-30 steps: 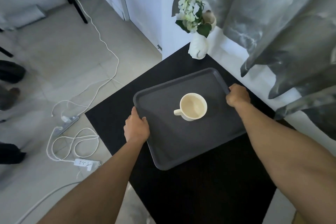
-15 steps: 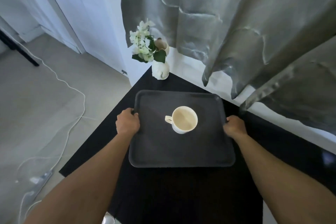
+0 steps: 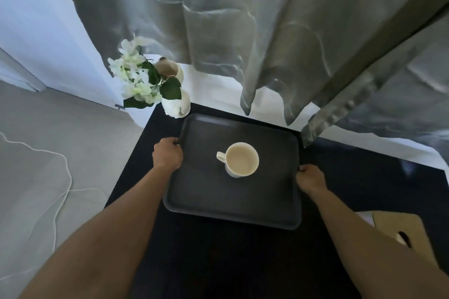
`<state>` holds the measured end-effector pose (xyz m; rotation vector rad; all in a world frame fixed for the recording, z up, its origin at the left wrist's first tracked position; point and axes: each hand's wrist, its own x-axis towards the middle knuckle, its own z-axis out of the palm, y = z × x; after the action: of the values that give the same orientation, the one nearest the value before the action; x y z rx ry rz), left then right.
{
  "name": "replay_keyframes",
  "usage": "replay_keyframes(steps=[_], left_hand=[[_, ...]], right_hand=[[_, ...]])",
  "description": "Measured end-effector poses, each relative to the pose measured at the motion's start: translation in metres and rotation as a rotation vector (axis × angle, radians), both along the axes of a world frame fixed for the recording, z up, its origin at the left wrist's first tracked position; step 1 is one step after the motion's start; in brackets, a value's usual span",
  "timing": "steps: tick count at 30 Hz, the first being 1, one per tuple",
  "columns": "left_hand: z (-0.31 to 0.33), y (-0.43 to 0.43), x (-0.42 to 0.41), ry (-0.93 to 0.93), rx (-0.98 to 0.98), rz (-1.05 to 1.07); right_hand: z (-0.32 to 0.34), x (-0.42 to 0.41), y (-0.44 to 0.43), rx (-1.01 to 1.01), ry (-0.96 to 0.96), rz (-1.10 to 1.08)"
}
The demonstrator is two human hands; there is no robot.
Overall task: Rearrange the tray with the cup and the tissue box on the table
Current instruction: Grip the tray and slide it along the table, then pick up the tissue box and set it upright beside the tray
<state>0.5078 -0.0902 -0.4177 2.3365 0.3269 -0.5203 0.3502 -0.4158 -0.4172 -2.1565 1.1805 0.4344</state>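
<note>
— Where are you with it?

— Starting from my left: my left hand (image 3: 167,155) is curled over the left rim of the tray (image 3: 213,201), fingers wrapped down around the edge. The vase of white flowers (image 3: 176,104) stands just beyond the tray's far left corner, close to it; I cannot tell whether they touch.

— And the cup?

— The cup (image 3: 241,159) sits upright near the middle of the tray, handle pointing left, apparently empty. Then on the right rim my right hand (image 3: 311,179) is closed over the edge the same way. So both hands are clamped on the tray, one per side.

— Is it lifted or down on the surface?

— Hard to say from here. It lies flat over the dark surface (image 3: 218,262), a little skewed to its edges. I'd judge I'm in the middle of shifting the tray into place.

— The tissue box?

— At the far right, near my right forearm, partly cut off by the frame: the tissue box (image 3: 398,228), well apart from the tray.

— So what next?

— I'd say settle the tray square without bumping the vase or tipping the cup, then let go and reach right for the box.
</note>
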Motion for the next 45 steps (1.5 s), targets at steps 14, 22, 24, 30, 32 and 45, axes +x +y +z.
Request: replay_keyframes(steps=[14,22,24,30,32,45], left_hand=[[-0.020,-0.020,0.048,-0.059,-0.028,-0.087],[-0.022,-0.027,0.039,-0.132,0.063,-0.191],[-0.017,-0.030,0.037,-0.136,0.121,-0.235],[0.006,-0.048,0.026,-0.244,0.113,-0.301],[0.015,-0.058,0.019,-0.292,0.095,-0.335],[0.090,-0.170,-0.084,-0.516,-0.058,-0.633]], right_hand=[[-0.010,0.014,0.002,0.027,-0.115,-0.137],[-0.006,0.013,0.005,0.038,-0.101,-0.115],[-0.002,0.013,0.007,0.039,-0.084,-0.091],[0.015,0.009,0.013,0.045,-0.091,0.009],[0.024,0.002,0.011,0.039,-0.110,0.043],[0.103,-0.107,-0.036,-0.043,-0.309,-0.034]])
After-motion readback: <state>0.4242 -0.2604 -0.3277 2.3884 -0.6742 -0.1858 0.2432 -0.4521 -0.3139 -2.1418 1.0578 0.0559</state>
